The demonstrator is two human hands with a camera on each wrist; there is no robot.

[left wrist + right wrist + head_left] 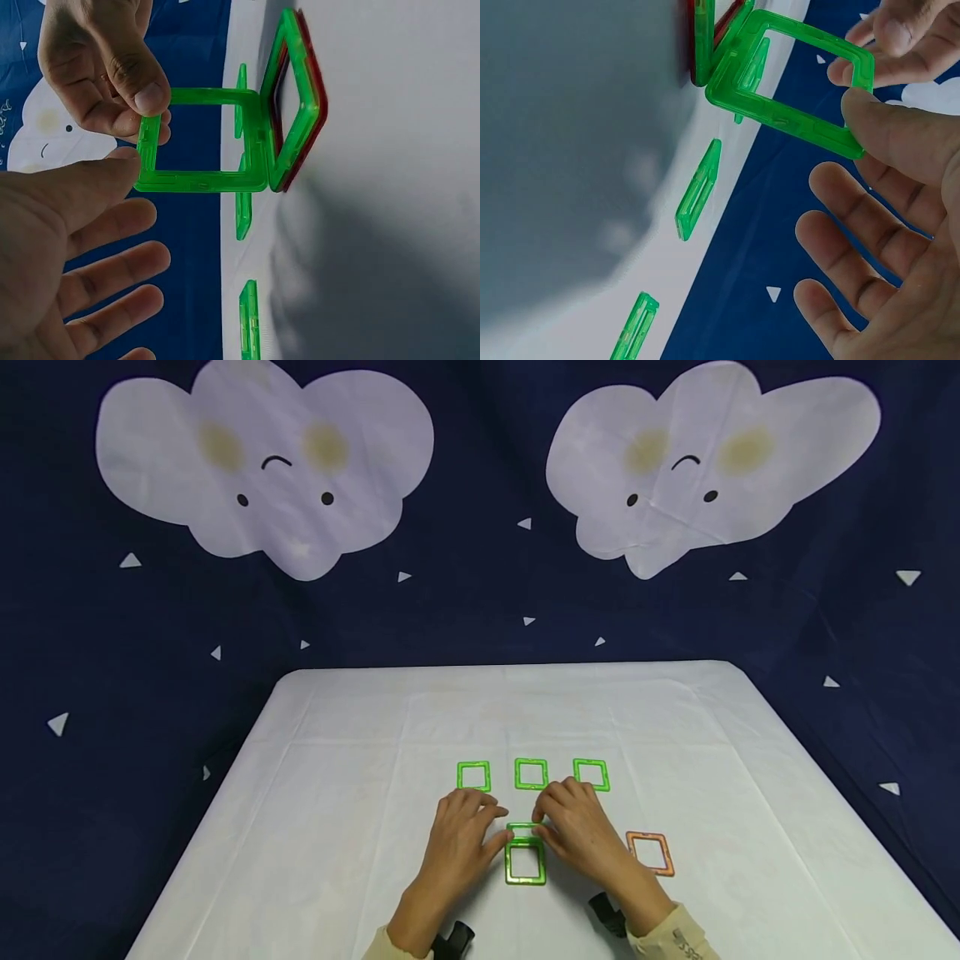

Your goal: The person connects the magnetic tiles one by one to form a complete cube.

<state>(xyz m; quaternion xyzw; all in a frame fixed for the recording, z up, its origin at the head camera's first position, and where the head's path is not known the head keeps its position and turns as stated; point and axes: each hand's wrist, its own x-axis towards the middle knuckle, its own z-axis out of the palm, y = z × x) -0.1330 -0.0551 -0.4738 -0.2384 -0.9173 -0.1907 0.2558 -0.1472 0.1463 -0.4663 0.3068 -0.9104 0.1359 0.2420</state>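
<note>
Standing seemingly upright, the green square (256,142) has right fingers (896,135) pinching it, left fingers (120,274) spread.

I inspect a table (360,785) under a white cover (675,727), rounded at both far corners and creased along straight fold lines. Beyond its far edge and down both sides I record a dark blue backdrop (487,460). Above the far left corner I find a pale left cloud (273,481); above the far right corner, a right cloud (675,477), both with yellow patches and upside-down printed features. White triangles (57,724) are scattered around. I note soft-edged shadows (337,292) on the cover.
</note>
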